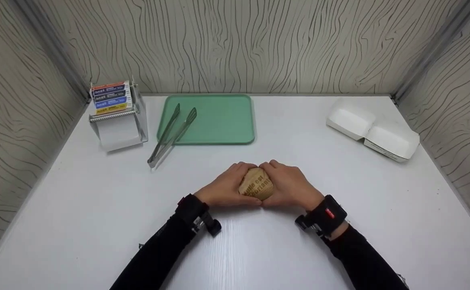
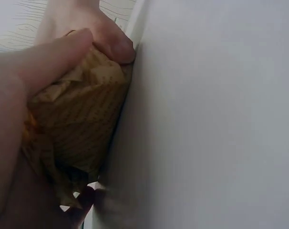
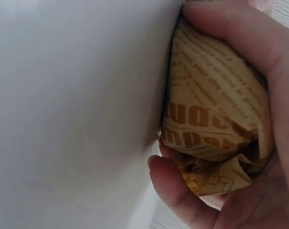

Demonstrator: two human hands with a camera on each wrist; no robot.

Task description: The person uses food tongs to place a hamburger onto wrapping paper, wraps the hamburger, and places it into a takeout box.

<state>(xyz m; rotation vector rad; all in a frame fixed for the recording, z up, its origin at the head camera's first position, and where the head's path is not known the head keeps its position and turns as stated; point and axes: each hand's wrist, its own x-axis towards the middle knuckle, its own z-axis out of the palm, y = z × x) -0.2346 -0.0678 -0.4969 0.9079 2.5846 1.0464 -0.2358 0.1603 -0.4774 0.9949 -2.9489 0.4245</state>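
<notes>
Your left hand (image 1: 227,187) and right hand (image 1: 289,185) grip opposite sides of the paper-wrapped bundle (image 1: 256,185), fingers curled round it, thumbs nearly meeting on your side. The bundle touches the white tabletop (image 1: 295,133), which separates it from the green tray's (image 1: 223,119) near edge and, farther right, the opened carton (image 1: 394,141).

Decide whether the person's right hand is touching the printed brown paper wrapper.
Touching. The right wrist view shows it plainly: the right hand curls around the printed brown paper wrapper, its skin lying directly against the paper.
</notes>
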